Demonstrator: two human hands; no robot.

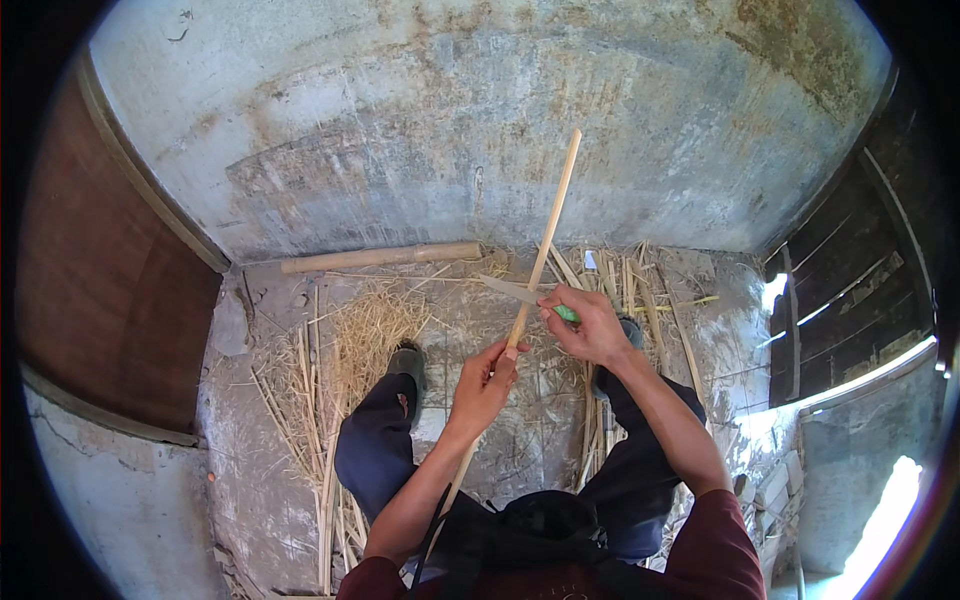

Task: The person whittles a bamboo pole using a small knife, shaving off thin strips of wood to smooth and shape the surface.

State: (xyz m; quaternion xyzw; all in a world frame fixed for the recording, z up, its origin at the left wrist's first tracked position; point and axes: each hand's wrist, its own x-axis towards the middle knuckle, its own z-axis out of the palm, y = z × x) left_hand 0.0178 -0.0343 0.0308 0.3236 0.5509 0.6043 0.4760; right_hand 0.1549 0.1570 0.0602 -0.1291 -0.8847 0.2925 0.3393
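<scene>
A long, pale bamboo strip (556, 215) slants up and away from my lap, its far end in front of the wall. My left hand (484, 388) is closed round its lower middle, thumb along the top. Just above that, my right hand (590, 325) grips a knife with a green handle (566, 313). The knife's blade (508, 289) points left and lies across the strip, apparently touching it. The strip's near end passes under my left forearm toward my lap.
A heap of shavings (370, 335) lies beside my left shoe (407, 370). Split bamboo strips (318, 430) are spread on the floor at left, more at right. A bamboo pole (385, 257) rests along the wall (480, 150). Dark wooden slats (855, 290) stand at the right.
</scene>
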